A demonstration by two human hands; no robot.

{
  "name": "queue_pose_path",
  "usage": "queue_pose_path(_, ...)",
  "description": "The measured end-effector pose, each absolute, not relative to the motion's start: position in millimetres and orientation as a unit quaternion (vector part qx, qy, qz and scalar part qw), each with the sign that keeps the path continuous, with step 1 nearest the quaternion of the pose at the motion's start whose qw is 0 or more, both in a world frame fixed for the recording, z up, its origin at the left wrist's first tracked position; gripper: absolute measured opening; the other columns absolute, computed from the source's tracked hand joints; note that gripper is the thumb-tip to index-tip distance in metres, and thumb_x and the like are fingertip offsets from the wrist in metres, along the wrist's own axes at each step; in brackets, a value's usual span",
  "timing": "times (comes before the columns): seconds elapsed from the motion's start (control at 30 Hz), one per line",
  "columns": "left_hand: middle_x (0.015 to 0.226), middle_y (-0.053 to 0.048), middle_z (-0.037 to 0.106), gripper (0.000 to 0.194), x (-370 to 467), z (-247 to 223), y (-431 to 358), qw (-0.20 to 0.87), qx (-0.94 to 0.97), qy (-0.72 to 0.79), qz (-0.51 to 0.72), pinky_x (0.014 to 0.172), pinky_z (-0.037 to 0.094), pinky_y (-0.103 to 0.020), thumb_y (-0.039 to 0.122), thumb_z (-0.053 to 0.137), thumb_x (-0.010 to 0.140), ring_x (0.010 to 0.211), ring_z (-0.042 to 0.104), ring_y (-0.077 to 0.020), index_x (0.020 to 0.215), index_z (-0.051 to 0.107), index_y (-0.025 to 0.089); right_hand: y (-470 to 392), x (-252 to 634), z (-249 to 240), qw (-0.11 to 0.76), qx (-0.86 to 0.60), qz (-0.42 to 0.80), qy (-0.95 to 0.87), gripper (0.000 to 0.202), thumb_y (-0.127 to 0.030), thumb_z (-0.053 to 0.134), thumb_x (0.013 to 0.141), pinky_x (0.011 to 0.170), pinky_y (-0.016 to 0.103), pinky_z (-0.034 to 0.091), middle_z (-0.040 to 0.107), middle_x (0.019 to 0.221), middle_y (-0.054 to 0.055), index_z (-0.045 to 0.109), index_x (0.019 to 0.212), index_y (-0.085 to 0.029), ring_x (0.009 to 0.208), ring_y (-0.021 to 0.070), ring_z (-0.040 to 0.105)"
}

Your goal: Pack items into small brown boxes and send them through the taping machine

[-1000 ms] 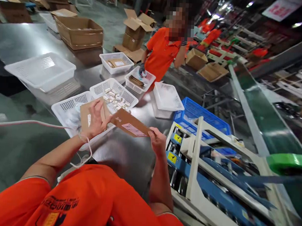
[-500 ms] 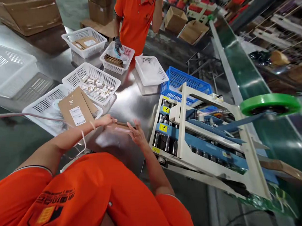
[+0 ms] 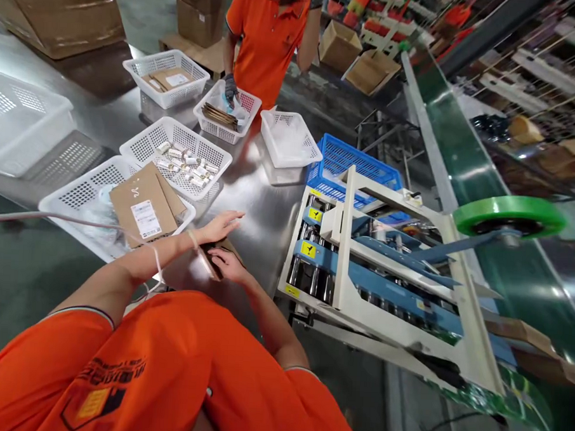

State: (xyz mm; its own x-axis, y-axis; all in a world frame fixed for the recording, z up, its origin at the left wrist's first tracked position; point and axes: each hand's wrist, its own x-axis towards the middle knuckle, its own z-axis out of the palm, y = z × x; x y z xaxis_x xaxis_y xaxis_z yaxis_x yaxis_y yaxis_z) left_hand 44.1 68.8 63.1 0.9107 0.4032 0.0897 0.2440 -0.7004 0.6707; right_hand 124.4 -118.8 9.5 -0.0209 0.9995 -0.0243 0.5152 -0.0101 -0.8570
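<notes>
Low over the steel table, close to my body, is a small brown cardboard box (image 3: 214, 272), tilted, with a pale strip on its near side. My left hand (image 3: 223, 225) is just beyond it, fingers stretched out to the right, palm side hidden. My right hand (image 3: 229, 265) rests on the box with its fingers bent over the edge; the thumb is hard to make out. To the left, flat brown mailers with a white label (image 3: 145, 219) lie across a white basket (image 3: 78, 197) that also contains clear plastic-wrapped items.
Behind stands a white basket (image 3: 128, 146) of small white cylinders (image 3: 189, 163). Across the table a co-worker in orange (image 3: 266, 49) has a gloved hand in another basket. A roller machine (image 3: 343, 256) borders the right side, near a blue crate (image 3: 361, 158). A cord (image 3: 53, 218) crosses at left.
The box has turned and come nearer my body. My left hand has moved right and stretched its fingers; my right hand has moved left and down onto the box.
</notes>
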Motion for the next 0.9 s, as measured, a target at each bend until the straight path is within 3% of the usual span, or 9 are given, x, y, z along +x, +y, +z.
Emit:
queue_pose_path(0.1,0.15,-0.03,0.074,0.054,17.1,71.1,84.4,0.292,0.912,0.268,0.108,0.125,0.055,-0.057,0.036,0.052,0.12,0.142,0.068,-0.0376,0.157,0.067,0.0,-116.2,127.2,6.3,0.336,-0.63,0.336,-0.614,0.024,-0.018,0.063,0.108,0.107,0.043,0.068,0.087,0.116,0.012,0.085,0.116,-0.02,0.11,0.0284,0.083)
queue_pose_path(0.23,0.111,-0.013,0.08,0.042,-33.7,76.2,81.5,0.299,0.934,0.197,0.019,0.103,0.06,-0.042,0.05,0.082,0.105,0.107,0.074,-0.0301,0.122,0.083,0.012,-117.6,137.4,8.4,0.337,-0.634,0.313,-0.622,0.02,-0.018,0.064,0.106,0.096,0.037,0.067,0.084,0.104,0.009,0.083,0.11,-0.023,0.097,0.0251,0.079)
queue_pose_path(0.37,0.124,-0.017,0.082,0.033,-46.7,75.6,58.9,0.292,0.953,0.074,-0.045,0.113,0.054,-0.046,0.047,0.086,0.1,0.117,0.072,-0.0337,0.113,0.085,0.017,-119.4,132.3,8.8,0.331,-0.61,0.303,-0.652,0.017,-0.022,0.063,0.108,0.089,0.034,0.066,0.081,0.092,0.007,0.08,0.104,-0.022,0.087,0.0236,0.075)
queue_pose_path(0.43,0.123,-0.017,0.082,0.024,-37.4,73.9,52.7,0.292,0.953,0.022,-0.075,0.113,0.052,-0.046,0.043,0.083,0.101,0.118,0.071,-0.0334,0.097,0.082,0.019,-123.7,127.2,9.2,0.339,-0.611,0.275,-0.66,0.02,-0.025,0.06,0.111,0.09,0.036,0.068,0.081,0.094,0.008,0.078,0.101,-0.022,0.089,0.0242,0.077)
queue_pose_path(0.53,0.11,-0.014,0.081,0.024,-19.0,70.3,49.6,0.301,0.948,0.014,-0.101,0.104,0.054,-0.043,0.033,0.085,0.097,0.115,0.07,-0.0315,0.08,0.074,0.021,-132.8,130.5,15.8,0.377,-0.652,0.191,-0.629,0.033,-0.028,0.049,0.117,0.104,0.045,0.071,0.085,0.113,0.015,0.08,0.11,-0.023,0.109,0.0287,0.082)
queue_pose_path(0.63,0.122,-0.017,0.078,0.019,-9.5,64.1,41.4,0.275,0.951,0.113,-0.081,0.108,0.055,-0.048,0.032,0.092,0.092,0.125,0.067,-0.0369,0.095,0.078,0.018,-136.8,141.2,30.3,0.367,-0.722,0.141,-0.569,0.042,-0.033,0.046,0.12,0.12,0.056,0.066,0.083,0.134,0.022,0.082,0.136,-0.02,0.132,0.0354,0.078)
queue_pose_path(0.7,0.138,-0.022,0.072,0.045,-10.5,57.0,32.4,0.256,0.94,0.217,-0.053,0.113,0.054,-0.055,0.04,0.099,0.087,0.133,0.064,-0.0427,0.118,0.077,0.015,-135.0,138.1,38.2,0.278,-0.786,0.162,-0.527,0.05,-0.044,0.063,0.118,0.123,0.06,0.063,0.079,0.146,0.025,0.075,0.158,-0.018,0.139,0.0401,0.075)
queue_pose_path(0.83,0.151,-0.025,0.063,0.084,-17.7,35.3,22.2,0.269,0.883,0.384,-0.027,0.109,0.058,-0.06,0.062,0.104,0.081,0.139,0.062,-0.0484,0.141,0.067,0.016,-131.9,98.0,34.0,0.064,-0.845,0.198,-0.494,0.118,-0.057,0.102,0.088,0.131,0.07,0.052,0.055,0.181,0.034,0.05,0.184,-0.014,0.162,0.0556,0.057)
queue_pose_path(0.9,0.154,-0.026,0.062,0.092,-18.2,23.4,24.6,0.324,0.859,0.396,0.0,0.108,0.06,-0.062,0.064,0.104,0.081,0.142,0.062,-0.0491,0.148,0.062,0.017,-135.5,84.5,24.8,0.068,-0.854,0.169,-0.488,0.116,-0.054,0.103,0.087,0.133,0.078,0.046,0.045,0.187,0.037,0.051,0.184,-0.014,0.166,0.0593,0.051)
